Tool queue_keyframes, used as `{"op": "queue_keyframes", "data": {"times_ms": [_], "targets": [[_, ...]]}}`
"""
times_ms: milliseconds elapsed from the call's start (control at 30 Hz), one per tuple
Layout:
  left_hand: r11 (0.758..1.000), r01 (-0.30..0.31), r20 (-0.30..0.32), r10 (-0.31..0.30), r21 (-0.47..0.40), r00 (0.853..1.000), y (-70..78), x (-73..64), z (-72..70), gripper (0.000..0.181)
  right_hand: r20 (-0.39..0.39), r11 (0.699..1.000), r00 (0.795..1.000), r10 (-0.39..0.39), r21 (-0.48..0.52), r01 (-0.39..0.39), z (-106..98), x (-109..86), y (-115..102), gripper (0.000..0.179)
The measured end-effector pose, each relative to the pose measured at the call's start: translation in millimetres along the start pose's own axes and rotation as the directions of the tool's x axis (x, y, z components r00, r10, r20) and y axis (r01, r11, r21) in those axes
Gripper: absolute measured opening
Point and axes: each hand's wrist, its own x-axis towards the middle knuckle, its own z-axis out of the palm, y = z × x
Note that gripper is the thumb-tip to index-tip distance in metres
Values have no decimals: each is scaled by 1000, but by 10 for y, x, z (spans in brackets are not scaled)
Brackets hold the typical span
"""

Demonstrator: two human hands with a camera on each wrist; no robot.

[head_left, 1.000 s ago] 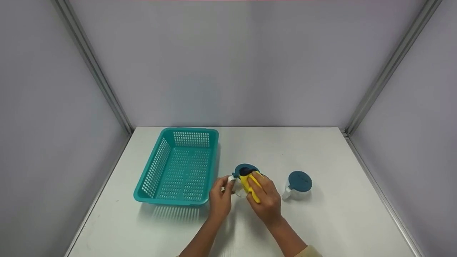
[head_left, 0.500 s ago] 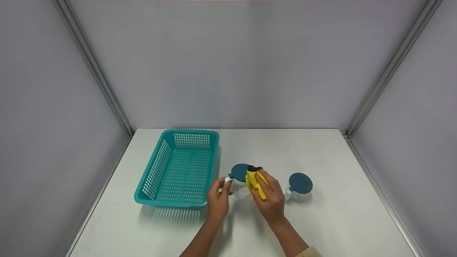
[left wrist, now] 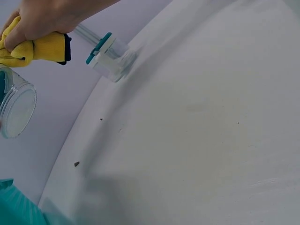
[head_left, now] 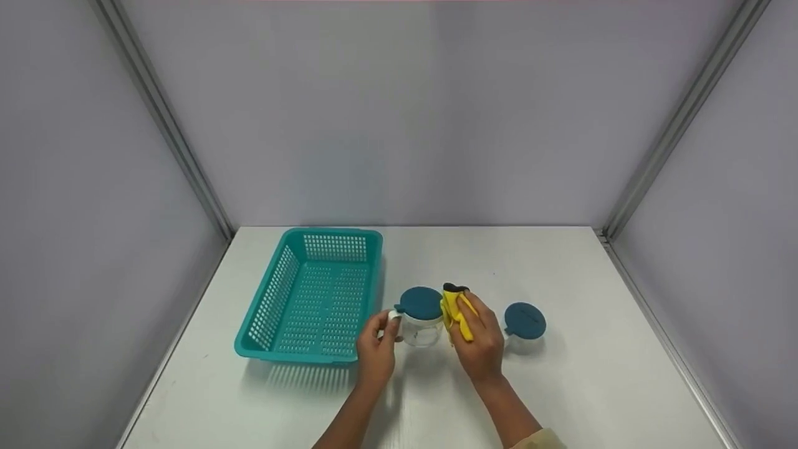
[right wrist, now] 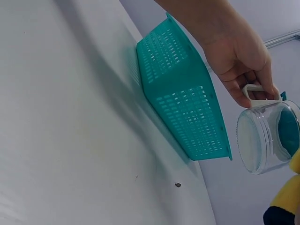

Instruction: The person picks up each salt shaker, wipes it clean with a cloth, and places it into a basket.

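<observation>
A clear jar with a flat blue lid and a white handle is held off the table. My left hand grips it by that handle, fingers curled through the loop. In my right hand is a bunched yellow cloth with a dark edge, close against the right side of the jar. The left wrist view shows the cloth just above the jar, whose base faces the camera. A second lidded jar stands on the table beyond my right hand.
A teal perforated basket stands on the white table, left of my left hand. Grey panels enclose the back and both sides. Small dark specks lie on the table.
The cloth has moved right, from over the lid and front of the held jar to its right side, uncovering the lid. My left hand has shifted slightly left with the jar.
</observation>
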Motion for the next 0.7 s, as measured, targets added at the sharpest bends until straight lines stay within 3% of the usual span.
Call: {"op": "queue_keyframes", "data": {"times_ms": [167, 467, 567, 700], "targets": [[999, -20, 31, 21, -31, 999, -21, -11, -34, 21, 2, 999, 999, 33, -25, -33, 5, -1, 18, 42], [997, 24, 55, -20, -76, 998, 4, 11, -37, 21, 52, 994, 995, 84, -74, -80, 27, -73, 69, 48], [994, 39, 54, -34, -97, 998, 63, 19, -32, 21, 74, 995, 994, 76, -75, -70, 40, -110, 80, 52], [993, 52, 66, -45, -110, 997, 246, 8, -61, 20, 93, 996, 994, 50, -74, -43, 53, -146, 83, 54]]}}
